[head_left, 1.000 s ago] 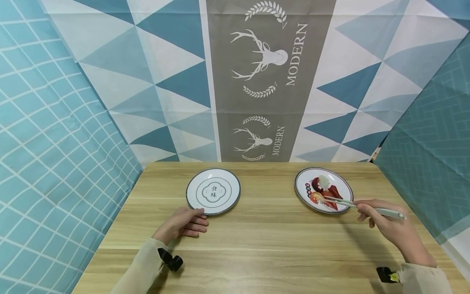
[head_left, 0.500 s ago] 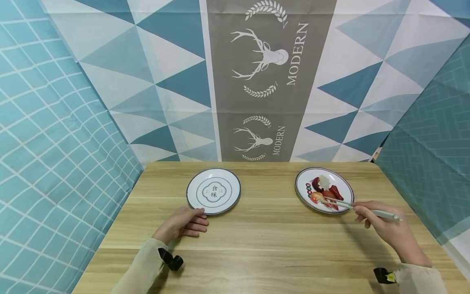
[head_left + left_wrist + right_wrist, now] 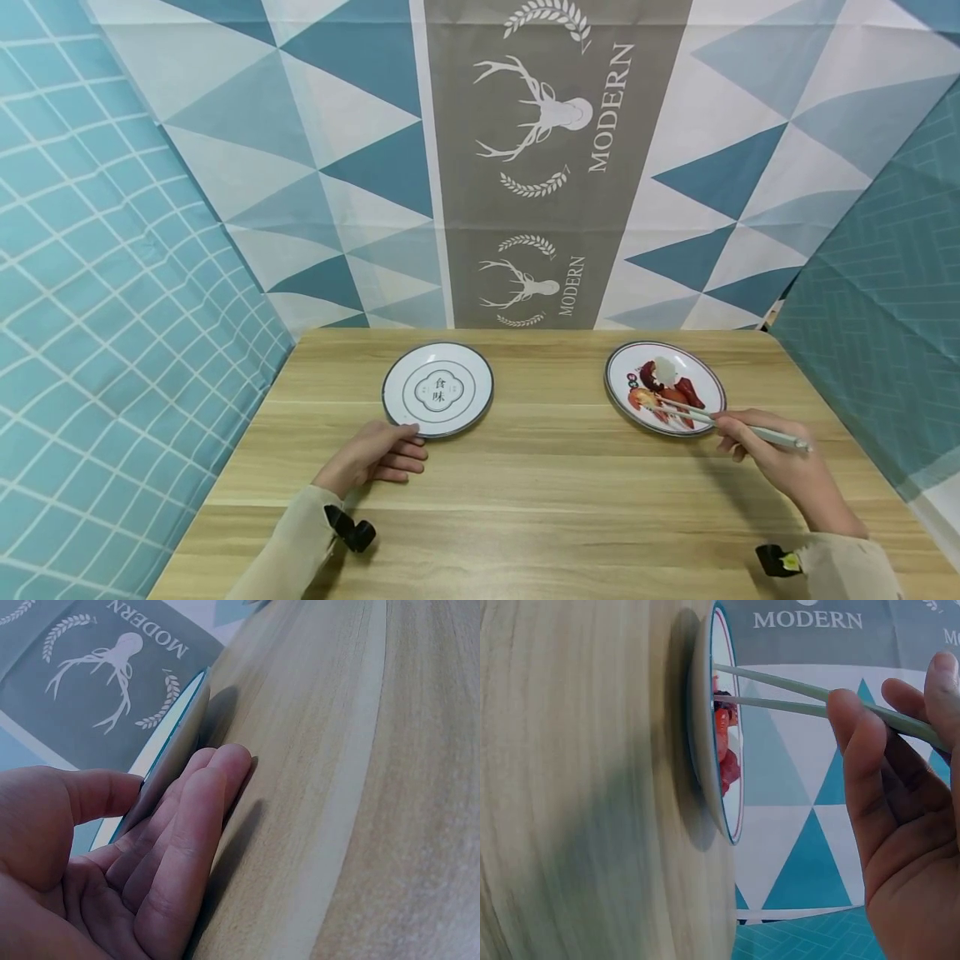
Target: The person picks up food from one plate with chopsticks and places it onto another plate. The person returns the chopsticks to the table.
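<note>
My left hand [image 3: 382, 454] holds the near rim of a white plate [image 3: 408, 400] with a dark edge and printed characters. In the left wrist view the thumb [image 3: 105, 795] lies on the rim of that plate [image 3: 169, 735], with the fingers below it. My right hand [image 3: 780, 458] grips a pair of pale green chopsticks [image 3: 772, 437]. Their spread tips reach into a second plate [image 3: 693, 367], at an orange-and-red shrimp-like piece [image 3: 645, 398]. Beside that piece lie dark red pieces [image 3: 686, 390] and a white lump [image 3: 664, 371]. Whether the tips clasp the piece I cannot tell.
Both plates stand toward the back of a wooden table [image 3: 540, 500]. A patterned cloth backdrop [image 3: 525, 167] rises behind its far edge. Blue cloth [image 3: 112, 292] hangs at the left and teal cloth [image 3: 885, 292] at the right.
My right hand has shifted a little left with the chopsticks, and their tips have moved left over the shrimp-like piece. The left hand stays at the rim of its plate.
</note>
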The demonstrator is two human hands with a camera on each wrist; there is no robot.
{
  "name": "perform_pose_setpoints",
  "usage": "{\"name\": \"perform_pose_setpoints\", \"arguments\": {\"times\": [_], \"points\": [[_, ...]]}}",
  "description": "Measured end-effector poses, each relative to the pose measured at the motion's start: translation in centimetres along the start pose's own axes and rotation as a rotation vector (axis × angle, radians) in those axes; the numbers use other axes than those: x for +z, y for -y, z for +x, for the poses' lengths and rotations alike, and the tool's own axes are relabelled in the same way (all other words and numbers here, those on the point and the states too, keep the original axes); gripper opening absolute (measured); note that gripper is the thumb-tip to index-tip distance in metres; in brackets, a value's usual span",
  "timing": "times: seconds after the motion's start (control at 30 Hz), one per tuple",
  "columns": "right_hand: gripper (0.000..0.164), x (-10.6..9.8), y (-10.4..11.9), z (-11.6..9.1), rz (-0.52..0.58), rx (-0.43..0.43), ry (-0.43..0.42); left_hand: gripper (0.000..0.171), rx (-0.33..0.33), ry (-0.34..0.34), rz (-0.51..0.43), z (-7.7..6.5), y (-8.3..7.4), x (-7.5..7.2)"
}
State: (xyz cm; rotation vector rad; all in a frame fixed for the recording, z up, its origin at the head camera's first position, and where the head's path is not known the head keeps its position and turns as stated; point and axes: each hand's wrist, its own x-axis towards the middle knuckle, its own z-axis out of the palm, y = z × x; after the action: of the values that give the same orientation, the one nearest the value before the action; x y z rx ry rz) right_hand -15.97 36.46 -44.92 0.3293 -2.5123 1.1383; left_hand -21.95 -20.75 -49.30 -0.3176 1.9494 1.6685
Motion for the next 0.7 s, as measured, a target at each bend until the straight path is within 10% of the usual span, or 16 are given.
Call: {"name": "perform_pose_setpoints", "arguments": {"times": [0.7], "points": [[0.023, 1.2, -0.1, 0.2, -0.104, 0.039, -0.025, 0.042, 0.008, 0.002, 0.006, -0.1, 0.0, 0.0]]}}
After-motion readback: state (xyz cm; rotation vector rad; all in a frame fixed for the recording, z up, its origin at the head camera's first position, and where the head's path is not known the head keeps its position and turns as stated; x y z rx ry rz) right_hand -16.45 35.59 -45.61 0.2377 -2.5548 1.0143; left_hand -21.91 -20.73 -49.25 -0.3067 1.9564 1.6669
